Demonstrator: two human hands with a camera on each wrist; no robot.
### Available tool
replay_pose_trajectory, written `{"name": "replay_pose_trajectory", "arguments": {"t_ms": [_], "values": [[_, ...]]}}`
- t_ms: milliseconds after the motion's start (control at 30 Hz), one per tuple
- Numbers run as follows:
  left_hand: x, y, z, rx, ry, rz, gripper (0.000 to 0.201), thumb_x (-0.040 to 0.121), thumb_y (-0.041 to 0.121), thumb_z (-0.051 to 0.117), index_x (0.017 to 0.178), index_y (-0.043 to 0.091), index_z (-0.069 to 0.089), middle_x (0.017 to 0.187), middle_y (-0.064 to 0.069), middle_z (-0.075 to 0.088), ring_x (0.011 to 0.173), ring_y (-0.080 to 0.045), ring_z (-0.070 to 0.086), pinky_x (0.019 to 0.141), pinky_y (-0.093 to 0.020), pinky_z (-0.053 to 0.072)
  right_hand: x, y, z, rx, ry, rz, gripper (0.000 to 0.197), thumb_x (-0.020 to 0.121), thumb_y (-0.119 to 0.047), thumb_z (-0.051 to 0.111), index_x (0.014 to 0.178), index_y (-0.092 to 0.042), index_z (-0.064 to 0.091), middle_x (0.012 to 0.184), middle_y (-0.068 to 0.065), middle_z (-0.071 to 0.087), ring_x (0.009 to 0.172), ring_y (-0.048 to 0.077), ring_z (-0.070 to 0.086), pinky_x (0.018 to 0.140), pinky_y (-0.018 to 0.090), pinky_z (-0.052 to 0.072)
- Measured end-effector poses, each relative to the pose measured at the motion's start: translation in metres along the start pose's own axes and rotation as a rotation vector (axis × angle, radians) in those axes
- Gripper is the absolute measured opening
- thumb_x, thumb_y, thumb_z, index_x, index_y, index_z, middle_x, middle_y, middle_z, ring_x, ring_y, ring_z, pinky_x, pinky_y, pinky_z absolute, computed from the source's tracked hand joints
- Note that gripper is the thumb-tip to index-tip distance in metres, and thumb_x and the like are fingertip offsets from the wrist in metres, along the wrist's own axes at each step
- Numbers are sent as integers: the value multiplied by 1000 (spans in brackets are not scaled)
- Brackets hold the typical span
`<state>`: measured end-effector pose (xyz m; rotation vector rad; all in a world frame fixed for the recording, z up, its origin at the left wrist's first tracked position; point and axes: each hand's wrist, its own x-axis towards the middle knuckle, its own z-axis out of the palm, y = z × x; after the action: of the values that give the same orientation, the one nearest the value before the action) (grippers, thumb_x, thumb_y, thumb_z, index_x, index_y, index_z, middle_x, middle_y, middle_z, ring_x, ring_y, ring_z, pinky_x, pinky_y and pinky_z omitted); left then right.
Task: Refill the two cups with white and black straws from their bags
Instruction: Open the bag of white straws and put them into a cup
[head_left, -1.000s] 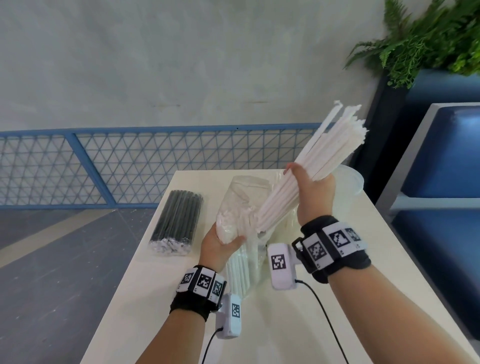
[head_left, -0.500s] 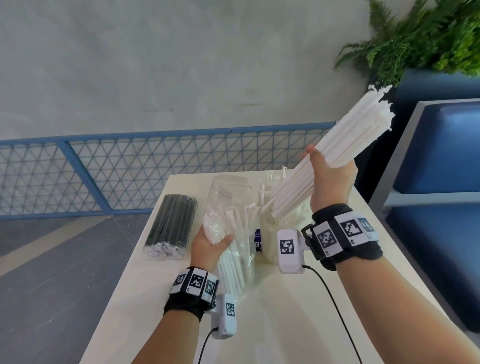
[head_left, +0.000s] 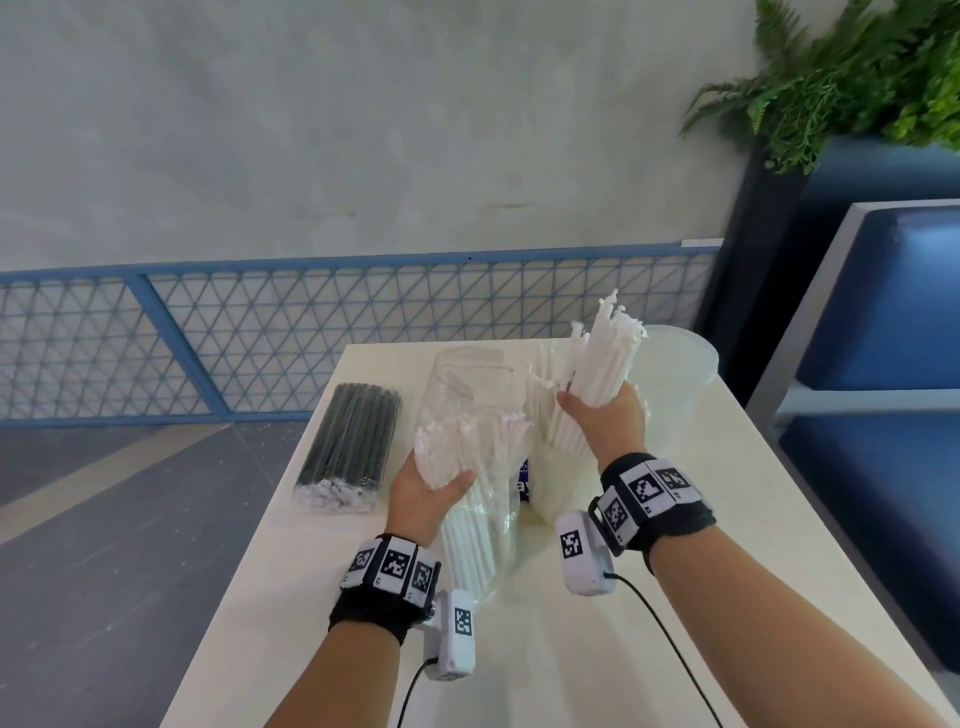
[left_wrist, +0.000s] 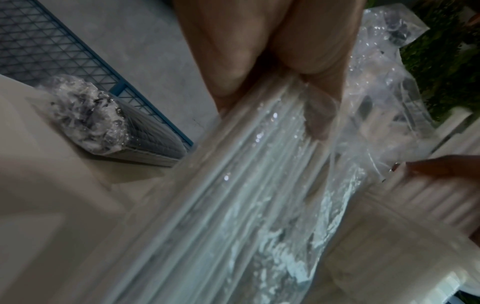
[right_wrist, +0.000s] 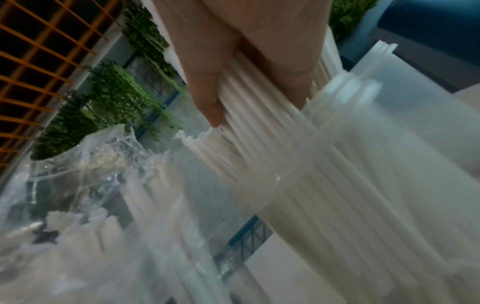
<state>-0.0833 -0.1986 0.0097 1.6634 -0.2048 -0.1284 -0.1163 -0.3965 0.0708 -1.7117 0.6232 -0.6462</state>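
Note:
My right hand (head_left: 597, 410) grips a thick bundle of white straws (head_left: 602, 353). It stands nearly upright, with its lower ends inside a translucent cup (head_left: 550, 488) on the table. In the right wrist view the fingers (right_wrist: 207, 92) wrap the bundle above the cup's rim (right_wrist: 311, 164). My left hand (head_left: 441, 478) holds the clear bag of white straws (head_left: 478, 519) upright, just left of that cup; the left wrist view shows the fingers (left_wrist: 233, 78) curled round the bag (left_wrist: 233, 205). A second translucent cup (head_left: 672, 374) stands behind my right hand. The sealed bag of black straws (head_left: 353, 441) lies flat to the left.
The cream table (head_left: 571, 649) is narrow, with floor close past its left edge. A blue mesh railing (head_left: 208, 338) runs behind it. A blue padded seat (head_left: 883, 322) stands close on the right, and a fern (head_left: 857, 78) hangs above it. Wrist cables trail over the near tabletop.
My right hand has come down from high on the right, turning the white straw bundle upright and lowering its ends into the near cup. The left hand has kept its hold on the bag.

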Motion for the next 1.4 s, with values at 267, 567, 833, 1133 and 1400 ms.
{"name": "replay_pose_trajectory", "arguments": {"t_ms": [267, 567, 833, 1133, 1400], "values": [[2, -4, 1, -66, -16, 5, 42, 74, 2, 73, 106, 20, 54, 94, 10, 62, 91, -4, 59, 64, -1, 45, 3, -36, 0, -69, -6, -567, 59, 79, -7, 67, 129, -28, 42, 124, -4, 48, 98, 3, 51, 76, -4, 36], [2, -6, 0, -89, 4, 0, 42, 73, 1, 74, 105, 21, 55, 94, 10, 63, 89, -1, 59, 62, 0, 45, 6, 0, 10, -262, -83, -559, 22, 91, 3, 44, 91, -7, 63, 98, -2, 54, 84, 12, 52, 74, -3, 33], [-4, -2, -3, -143, -38, 26, 42, 74, -3, 72, 105, 18, 54, 92, 12, 60, 87, 4, 55, 60, 2, 43, -17, 6, 2, -530, 113, -745, 32, 89, -22, 53, 121, -21, 56, 129, 7, 43, 119, 22, 37, 106, 32, 31], [-15, -1, -13, -115, -94, 30, 42, 71, 5, 77, 95, 34, 57, 97, 9, 66, 93, -3, 62, 71, -8, 48, -57, 7, 23, -377, -412, -518, 41, 86, -20, 63, 125, -17, 52, 116, -2, 58, 99, 6, 52, 90, 21, 44], [-17, 0, -23, -79, -215, -17, 38, 71, 7, 77, 99, 27, 61, 95, 6, 70, 90, -4, 68, 70, -14, 52, -66, 11, 33, -291, -621, -365, 47, 78, -21, 72, 115, -35, 48, 74, -23, 50, 66, -10, 51, 65, 1, 38]]}}
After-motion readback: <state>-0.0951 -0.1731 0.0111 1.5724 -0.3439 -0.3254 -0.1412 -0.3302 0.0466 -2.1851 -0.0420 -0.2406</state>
